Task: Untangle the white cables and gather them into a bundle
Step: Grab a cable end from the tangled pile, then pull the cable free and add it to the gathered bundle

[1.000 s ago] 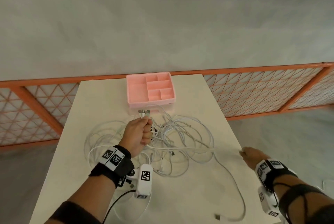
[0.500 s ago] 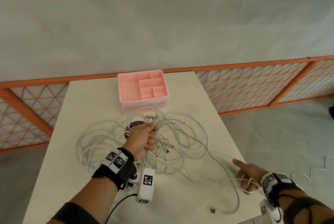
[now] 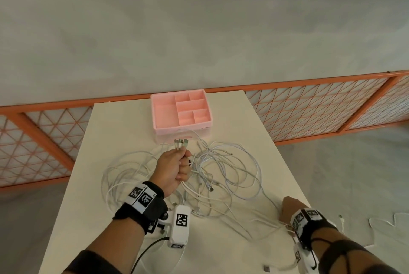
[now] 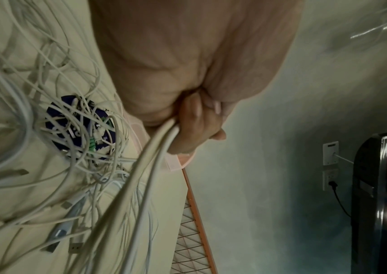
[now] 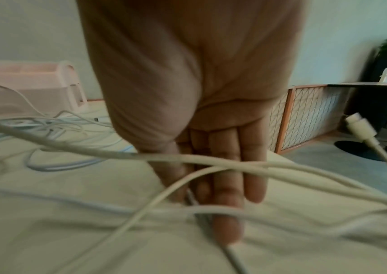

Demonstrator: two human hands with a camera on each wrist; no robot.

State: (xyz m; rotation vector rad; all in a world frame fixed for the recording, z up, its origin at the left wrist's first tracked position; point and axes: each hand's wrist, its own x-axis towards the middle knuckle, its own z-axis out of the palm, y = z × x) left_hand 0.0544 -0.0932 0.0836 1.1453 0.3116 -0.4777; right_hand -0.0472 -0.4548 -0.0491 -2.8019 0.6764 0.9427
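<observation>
A tangle of white cables [image 3: 221, 169] sprawls over the middle of the cream table [image 3: 124, 123]. My left hand [image 3: 181, 163] is held above it in a fist and grips several cable ends, whose metal plugs [image 3: 181, 142] stick out of the top. In the left wrist view the curled fingers [image 4: 197, 129] close round the thick strands [image 4: 155, 148]. My right hand [image 3: 290, 207] is low at the table's right edge. Its fingers [image 5: 223, 185] are straight and point down onto loose cables [image 5: 305, 166] that cross in front of them.
A pink compartment tray [image 3: 159, 127] stands at the table's far end, just beyond the plugs. A round blue sticker [image 4: 80, 128] lies under the tangle. One loose plug [image 3: 267, 269] lies near the front right corner. An orange mesh fence [image 3: 309, 105] runs behind the table.
My right hand has left the spot beyond the table's right edge, opened and come down onto the loose cables at the right edge. The left fist keeps its hold on the cable ends.
</observation>
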